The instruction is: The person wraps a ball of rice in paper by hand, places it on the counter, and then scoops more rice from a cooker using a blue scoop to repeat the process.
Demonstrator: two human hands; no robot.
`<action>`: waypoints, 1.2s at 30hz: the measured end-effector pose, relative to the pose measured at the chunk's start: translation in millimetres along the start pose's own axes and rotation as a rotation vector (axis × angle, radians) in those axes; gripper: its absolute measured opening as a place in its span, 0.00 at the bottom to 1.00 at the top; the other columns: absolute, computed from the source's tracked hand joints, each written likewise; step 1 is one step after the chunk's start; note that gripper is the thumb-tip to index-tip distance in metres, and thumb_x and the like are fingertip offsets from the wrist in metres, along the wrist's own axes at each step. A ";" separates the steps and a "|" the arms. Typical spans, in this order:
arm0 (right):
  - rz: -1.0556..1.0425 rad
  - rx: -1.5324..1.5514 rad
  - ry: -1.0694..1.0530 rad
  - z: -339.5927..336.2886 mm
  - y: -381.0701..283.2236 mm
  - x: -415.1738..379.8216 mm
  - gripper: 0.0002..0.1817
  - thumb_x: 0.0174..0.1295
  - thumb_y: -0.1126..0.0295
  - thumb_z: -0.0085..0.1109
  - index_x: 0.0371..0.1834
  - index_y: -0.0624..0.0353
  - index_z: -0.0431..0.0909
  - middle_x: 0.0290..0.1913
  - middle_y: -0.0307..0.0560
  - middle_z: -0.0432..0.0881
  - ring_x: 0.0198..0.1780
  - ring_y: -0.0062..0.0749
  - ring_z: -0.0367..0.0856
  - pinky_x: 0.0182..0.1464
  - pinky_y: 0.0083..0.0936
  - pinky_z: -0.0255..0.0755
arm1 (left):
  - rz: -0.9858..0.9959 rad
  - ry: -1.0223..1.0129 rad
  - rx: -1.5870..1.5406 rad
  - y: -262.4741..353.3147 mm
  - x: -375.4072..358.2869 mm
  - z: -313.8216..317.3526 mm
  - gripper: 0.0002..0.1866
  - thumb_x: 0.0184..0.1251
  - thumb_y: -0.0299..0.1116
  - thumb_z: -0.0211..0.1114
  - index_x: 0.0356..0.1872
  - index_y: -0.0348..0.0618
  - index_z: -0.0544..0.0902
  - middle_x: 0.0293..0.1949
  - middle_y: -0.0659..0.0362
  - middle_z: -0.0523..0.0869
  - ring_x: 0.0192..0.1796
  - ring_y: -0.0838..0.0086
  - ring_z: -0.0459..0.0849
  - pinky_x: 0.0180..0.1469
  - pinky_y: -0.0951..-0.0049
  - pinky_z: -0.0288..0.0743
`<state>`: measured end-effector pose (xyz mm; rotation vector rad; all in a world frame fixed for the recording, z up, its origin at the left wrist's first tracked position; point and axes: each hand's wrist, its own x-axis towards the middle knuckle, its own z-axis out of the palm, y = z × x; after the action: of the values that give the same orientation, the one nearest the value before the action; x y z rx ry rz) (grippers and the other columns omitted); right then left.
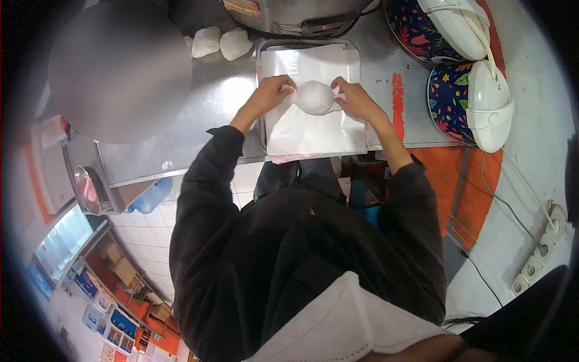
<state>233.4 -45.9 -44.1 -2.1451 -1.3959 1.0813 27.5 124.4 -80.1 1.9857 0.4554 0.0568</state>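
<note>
Dough ball (315, 96), white, smooth and rounded, is seen in the upper centre of the head view, resting on a sheet of white paper (313, 130) that lines a shallow metal tray (262, 49). It is gripped from both sides: the left hand (269, 93) is closed on its left end with the fingers curled around it, and the right hand (356, 99) is pinched on its right end. Both forearms are covered by dark sleeves pushed back from the wrists.

The tray is set on a brushed stainless-steel table (211, 108), whose near edge runs across the middle of the frame. Two more dough portions (220, 42), pale and lumpy, are placed just beyond the tray's upper left corner, touching each other. A large round grey disc (120, 69) fills the upper left of the frame and hides part of the table. A metal appliance with a small red light (304, 18) is seen at the top edge, right behind the tray. At the upper right, two rice cookers (467, 99) with dark floral bodies and white lids stand side by side, well apart from the hands. A white power strip (540, 250) lies at the lower right. A white face mask (356, 329) is visible at the bottom edge.
</note>
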 end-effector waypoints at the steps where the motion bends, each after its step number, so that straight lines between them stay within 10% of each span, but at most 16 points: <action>1: -0.007 -0.001 0.004 0.9 -3.3 0.7 0.18 0.53 0.77 0.60 0.49 0.56 0.71 0.43 0.56 0.80 0.50 0.50 0.76 0.55 0.39 0.67 | 0.021 0.098 0.023 1.1 4.6 8.3 0.10 0.61 0.31 0.61 0.43 0.41 0.78 0.36 0.48 0.83 0.37 0.53 0.81 0.42 0.63 0.74; 5: -0.220 -0.165 0.173 11.6 -4.2 -1.0 0.19 0.46 0.73 0.63 0.43 0.59 0.71 0.45 0.55 0.74 0.53 0.50 0.70 0.56 0.39 0.62 | 0.291 0.561 0.354 -10.7 4.8 42.1 0.08 0.62 0.28 0.59 0.41 0.38 0.76 0.34 0.47 0.80 0.38 0.52 0.79 0.41 0.59 0.72; 7: -0.271 -0.022 0.244 27.2 9.6 -6.1 0.22 0.44 0.73 0.65 0.45 0.60 0.71 0.47 0.55 0.73 0.53 0.49 0.70 0.59 0.38 0.62 | -0.119 0.258 -0.132 5.0 -6.2 40.2 0.10 0.63 0.31 0.61 0.41 0.36 0.76 0.38 0.52 0.82 0.38 0.64 0.81 0.40 0.68 0.74; 13: -0.361 0.155 0.410 57.7 16.6 -27.2 0.24 0.37 0.87 0.60 0.42 0.65 0.69 0.41 0.54 0.72 0.45 0.48 0.75 0.48 0.28 0.70 | -0.052 0.193 -1.075 35.6 -13.3 53.3 0.11 0.63 0.31 0.65 0.43 0.39 0.76 0.40 0.61 0.82 0.42 0.77 0.79 0.45 0.77 0.73; 16: -0.438 0.138 0.372 57.0 14.2 -26.5 0.20 0.38 0.87 0.58 0.39 0.64 0.70 0.41 0.53 0.72 0.43 0.50 0.75 0.43 0.32 0.71 | 0.105 0.589 -0.089 42.0 0.3 65.8 0.16 0.51 0.29 0.72 0.38 0.40 0.74 0.35 0.58 0.75 0.37 0.74 0.73 0.39 0.72 0.69; 19: -0.436 0.150 0.352 55.7 7.1 -26.1 0.17 0.40 0.85 0.57 0.37 0.63 0.70 0.40 0.52 0.73 0.42 0.50 0.75 0.42 0.34 0.71 | 0.037 0.797 -0.054 46.4 0.5 75.4 0.15 0.52 0.28 0.72 0.35 0.39 0.73 0.28 0.56 0.73 0.30 0.73 0.68 0.33 0.70 0.65; 25: -0.377 0.143 0.408 51.5 -3.7 -17.2 0.14 0.42 0.84 0.56 0.34 0.62 0.70 0.34 0.52 0.73 0.36 0.49 0.75 0.40 0.33 0.70 | -0.309 0.752 -0.376 52.4 -26.1 81.5 0.11 0.69 0.32 0.53 0.34 0.32 0.76 0.29 0.48 0.81 0.34 0.66 0.80 0.40 0.65 0.72; 30: -0.299 0.161 0.459 51.1 -30.3 -20.9 0.10 0.48 0.84 0.57 0.35 0.64 0.72 0.33 0.50 0.76 0.36 0.42 0.77 0.40 0.31 0.71 | -0.109 0.815 -0.135 64.0 -43.3 107.8 0.41 0.49 0.54 0.73 0.55 0.30 0.72 0.44 0.45 0.81 0.51 0.59 0.80 0.57 0.69 0.71; 36: -0.195 0.995 0.487 43.2 -91.4 -23.1 0.09 0.68 0.70 0.50 0.44 0.64 0.74 0.42 0.43 0.78 0.44 0.30 0.77 0.49 0.26 0.71 | -0.178 0.560 -0.862 83.3 -48.5 27.5 0.39 0.43 0.49 0.78 0.54 0.34 0.74 0.48 0.52 0.82 0.50 0.67 0.80 0.54 0.70 0.73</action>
<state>139.6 -30.0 -2.8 -1.3576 -0.6019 0.8260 13.4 52.7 -11.5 1.0522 0.8003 0.6050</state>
